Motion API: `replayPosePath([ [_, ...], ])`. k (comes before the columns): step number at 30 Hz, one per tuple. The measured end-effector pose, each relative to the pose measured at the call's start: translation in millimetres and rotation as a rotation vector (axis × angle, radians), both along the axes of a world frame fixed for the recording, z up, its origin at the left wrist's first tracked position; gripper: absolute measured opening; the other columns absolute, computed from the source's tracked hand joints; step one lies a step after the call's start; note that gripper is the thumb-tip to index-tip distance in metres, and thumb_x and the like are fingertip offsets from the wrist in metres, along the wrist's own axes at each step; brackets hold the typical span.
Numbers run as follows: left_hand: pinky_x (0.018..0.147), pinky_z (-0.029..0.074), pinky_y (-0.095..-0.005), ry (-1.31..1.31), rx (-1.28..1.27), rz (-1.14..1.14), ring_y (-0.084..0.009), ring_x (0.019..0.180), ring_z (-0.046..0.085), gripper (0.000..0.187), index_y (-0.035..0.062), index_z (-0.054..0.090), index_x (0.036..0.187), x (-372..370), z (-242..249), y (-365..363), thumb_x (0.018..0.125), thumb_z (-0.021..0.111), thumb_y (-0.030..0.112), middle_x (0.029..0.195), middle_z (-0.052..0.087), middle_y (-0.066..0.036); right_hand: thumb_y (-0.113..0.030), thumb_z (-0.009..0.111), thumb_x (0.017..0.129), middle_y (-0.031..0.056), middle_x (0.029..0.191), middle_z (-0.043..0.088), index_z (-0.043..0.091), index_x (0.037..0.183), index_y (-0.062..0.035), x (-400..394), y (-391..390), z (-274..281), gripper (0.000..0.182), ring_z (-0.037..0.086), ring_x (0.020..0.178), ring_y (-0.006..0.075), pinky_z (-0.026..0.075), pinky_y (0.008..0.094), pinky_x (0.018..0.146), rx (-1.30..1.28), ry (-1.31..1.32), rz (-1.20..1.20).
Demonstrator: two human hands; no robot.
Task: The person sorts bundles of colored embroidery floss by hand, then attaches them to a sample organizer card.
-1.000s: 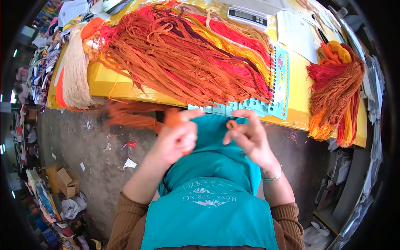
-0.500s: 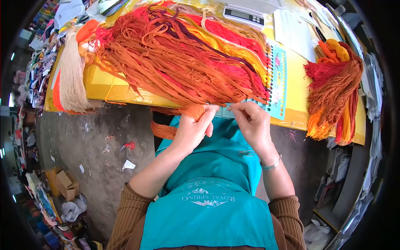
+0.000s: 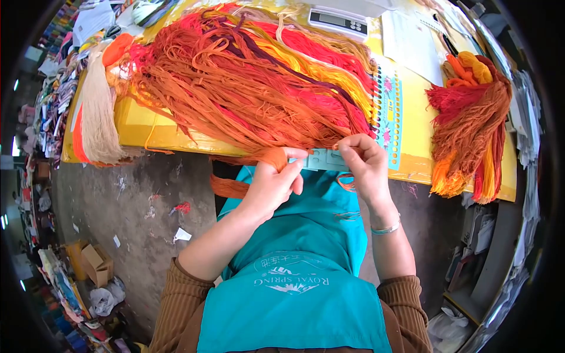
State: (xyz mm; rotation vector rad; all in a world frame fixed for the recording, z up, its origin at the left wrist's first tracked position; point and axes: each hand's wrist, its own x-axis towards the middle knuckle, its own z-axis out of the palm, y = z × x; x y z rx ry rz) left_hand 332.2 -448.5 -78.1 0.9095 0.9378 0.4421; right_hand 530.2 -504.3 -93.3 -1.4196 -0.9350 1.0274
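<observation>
My left hand [image 3: 272, 187] is closed around a hank of rust-orange embroidery thread [image 3: 231, 187], part of which hangs below the table edge. A pale green card [image 3: 321, 159] shows between my hands, its near edge sticking out past the table. My right hand [image 3: 368, 167] pinches a rust-orange thread over the card, and a small loop of thread hangs under its fingers. Long rust, red, yellow and purple threads [image 3: 247, 88] spread across the table, covering much of the card. Along the card's right side [image 3: 393, 117] run punched holes and printed flowers.
On the yellow table [image 3: 415, 117] stand a digital scale [image 3: 338, 22] at the back and white paper [image 3: 410, 47]. A mixed thread bundle [image 3: 471, 123] hangs over the right edge, beige thread [image 3: 99, 112] over the left. An open cardboard box [image 3: 97, 263] sits on the floor.
My right hand has moved right and slightly up, away from my left hand. More of the card shows between them, and a thread loop now hangs by the right fingers.
</observation>
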Motion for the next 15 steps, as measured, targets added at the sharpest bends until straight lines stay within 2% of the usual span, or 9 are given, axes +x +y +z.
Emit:
replayPosePath([
  [3, 0.038, 0.023, -0.0197, -0.024, -0.060, 0.011, -0.0030, 0.042, 0.031, 0.033, -0.0007, 0.052, 0.126, -7.7, -2.3, -2.2, 0.098, 0.050, 0.017, 0.063, 0.055, -0.005, -0.003, 0.059, 0.093, -0.0011, 0.082, 0.064, 0.062, 0.094, 0.0027, 5.1, -2.4, -2.7, 0.007, 0.053, 0.071, 0.0027, 0.045, 0.0188, 0.063, 0.006, 0.019, -0.045],
  [5, 0.039, 0.024, -0.0196, -0.017, -0.054, 0.002, -0.0031, 0.042, 0.031, 0.034, -0.0011, 0.051, 0.127, -7.0, 3.6, -6.4, 0.098, 0.050, 0.016, 0.063, 0.056, -0.006, -0.004, 0.059, 0.093, -0.0010, 0.083, 0.064, 0.062, 0.094, 0.0026, 0.9, -3.5, -2.6, 0.007, 0.053, 0.071, 0.0029, 0.045, 0.0195, 0.063, -0.006, -0.054, 0.018],
  [7, 0.039, 0.024, -0.0195, -0.019, -0.055, 0.016, -0.0031, 0.043, 0.031, 0.035, -0.0011, 0.051, 0.128, -4.8, 8.0, -9.9, 0.098, 0.050, 0.016, 0.063, 0.055, -0.005, -0.003, 0.060, 0.092, 0.0005, 0.080, 0.064, 0.063, 0.093, 0.0027, -8.2, -3.3, 0.7, 0.006, 0.054, 0.070, 0.0037, 0.045, 0.0208, 0.062, 0.009, -0.017, 0.014],
  [10, 0.039, 0.025, -0.0193, -0.044, -0.102, 0.022, -0.0030, 0.043, 0.032, 0.034, -0.0009, 0.051, 0.127, -2.9, 3.2, -9.3, 0.098, 0.050, 0.016, 0.063, 0.054, -0.004, -0.001, 0.063, 0.085, 0.0079, 0.075, 0.064, 0.063, 0.090, 0.0014, -14.9, -2.3, 2.0, 0.005, 0.058, 0.063, 0.0083, 0.048, 0.0246, 0.058, -0.010, -0.328, 0.084],
  [15, 0.039, 0.025, -0.0190, -0.032, -0.064, 0.003, -0.0030, 0.043, 0.032, 0.025, 0.0009, 0.052, 0.119, 5.0, -1.2, -3.3, 0.098, 0.052, 0.015, 0.063, 0.053, -0.002, -0.003, 0.065, 0.084, 0.0086, 0.073, 0.065, 0.064, 0.089, 0.0012, -14.9, -1.4, -4.6, 0.007, 0.059, 0.060, 0.0098, 0.048, 0.0257, 0.056, 0.006, -0.347, 0.062],
])
